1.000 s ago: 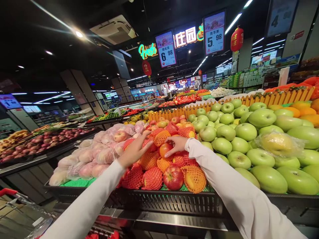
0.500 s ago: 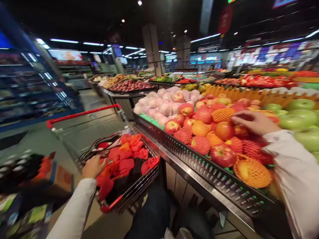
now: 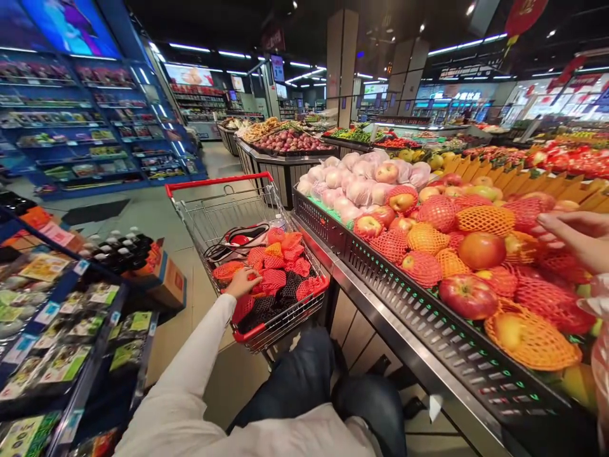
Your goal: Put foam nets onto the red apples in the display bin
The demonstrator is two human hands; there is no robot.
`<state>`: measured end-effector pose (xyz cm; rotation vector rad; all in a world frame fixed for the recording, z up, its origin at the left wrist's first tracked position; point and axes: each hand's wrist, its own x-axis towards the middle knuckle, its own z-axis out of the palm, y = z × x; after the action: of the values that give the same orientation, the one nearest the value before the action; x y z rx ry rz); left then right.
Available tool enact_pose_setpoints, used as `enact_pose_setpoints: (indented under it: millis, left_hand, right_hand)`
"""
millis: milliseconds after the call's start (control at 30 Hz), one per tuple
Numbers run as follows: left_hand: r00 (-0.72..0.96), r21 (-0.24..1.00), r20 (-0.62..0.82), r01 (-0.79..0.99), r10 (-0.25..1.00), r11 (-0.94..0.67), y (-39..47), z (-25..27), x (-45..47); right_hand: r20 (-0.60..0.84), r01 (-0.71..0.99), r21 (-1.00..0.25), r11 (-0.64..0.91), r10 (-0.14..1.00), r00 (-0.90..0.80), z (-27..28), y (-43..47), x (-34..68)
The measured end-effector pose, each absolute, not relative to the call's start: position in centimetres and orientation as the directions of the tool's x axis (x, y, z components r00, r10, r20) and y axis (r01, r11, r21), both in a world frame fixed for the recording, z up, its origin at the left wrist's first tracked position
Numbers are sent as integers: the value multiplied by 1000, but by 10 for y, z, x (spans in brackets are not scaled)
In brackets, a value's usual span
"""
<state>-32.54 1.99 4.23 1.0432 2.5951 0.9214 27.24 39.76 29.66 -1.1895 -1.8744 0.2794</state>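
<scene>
On the left, my left hand (image 3: pixel 243 281) rests over the near side of the shopping cart (image 3: pixel 216 184), its fingers loosely bent and apart on the fruit in red foam nets (image 3: pixel 271 279). I see nothing clearly gripped in it. At the right edge, my right hand (image 3: pixel 573 235) hovers at the apple display, fingers stretched leftward and slightly apart, beside an apple in an orange net (image 3: pixel 521 246). Part of this hand is cut off by the frame. Below it lie a bare red apple (image 3: pixel 469 296) and a fruit in an orange net (image 3: pixel 530 336).
A black perforated crate edge (image 3: pixel 428 336) fronts the display. Wrapped pale fruit (image 3: pixel 359 184) lies farther back. Inside the cart are a bottle (image 3: pixel 278 222) and a dark-strapped bag (image 3: pixel 238 240). A box of bottles (image 3: pixel 166 276) and a packaged-goods shelf (image 3: pixel 71 387) stand left.
The view has swung left and sharpened, so cart and display appear farther right. My right hand now reaches the frame's edge. My left hand stays over the netted fruit in the cart.
</scene>
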Motion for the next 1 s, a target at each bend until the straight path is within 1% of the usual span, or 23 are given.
enact_pose_setpoints:
  millis: [67, 167, 267, 333, 467, 533, 600, 633, 700, 767, 800, 833, 900, 933, 1000]
  left_hand:
    - [-722, 693, 34, 516, 691, 504, 42, 43, -324]
    - [-740, 776, -17, 415, 673, 475, 70, 44, -323]
    - [-795, 806, -43, 330, 605, 491, 87, 45, -320]
    - [-842, 815, -14, 303, 539, 495, 89, 47, -318]
    - [-920, 822, 141, 314, 365, 476, 80, 57, -312]
    - [-925, 807, 274, 370, 263, 459, 79, 64, -303]
    - [-884, 787, 427, 466, 188, 405, 87, 73, -286]
    - [-851, 776, 497, 524, 171, 350, 95, 79, -273]
    - [-766, 746, 614, 642, 189, 178, 119, 95, -239]
    - [-647, 676, 725, 734, 237, -62, 149, 118, -193]
    - [-580, 630, 772, 752, 259, -193, 165, 132, -168]
    - [-516, 586, 809, 741, 281, -328, 180, 148, -142]
    - [-402, 512, 858, 712, 319, -481, 208, 181, -88]
    - [-330, 475, 879, 661, 343, -581, 221, 198, -62]
    - [-149, 397, 909, 592, 388, -702, 244, 230, -12]
  right_hand:
    - [458, 592, -674, 441, 879, -134, 307, 385, 268]
    - [391, 577, -728, 369, 916, -92, 314, 377, 263]
    - [393, 553, -744, 374, 915, -91, 311, 384, 264]
    - [420, 563, -724, 397, 902, -97, 307, 391, 266]
    - [424, 554, -714, 428, 894, -145, 304, 395, 266]
    - [432, 542, -708, 453, 885, -175, 306, 392, 264]
    - [452, 513, -708, 486, 869, -200, 307, 386, 262]
    - [462, 497, -709, 500, 862, -209, 308, 384, 261]
    - [478, 474, -707, 525, 849, -226, 308, 382, 260]
    - [484, 438, -726, 531, 846, -223, 307, 383, 261]
    - [484, 414, -738, 533, 845, -226, 306, 384, 261]
    - [483, 387, -751, 535, 845, -230, 306, 385, 262]
    - [437, 316, -806, 501, 863, -253, 306, 386, 263]
    - [392, 274, -841, 466, 875, -285, 306, 385, 263]
    - [269, 171, -914, 368, 865, -423, 308, 379, 263]
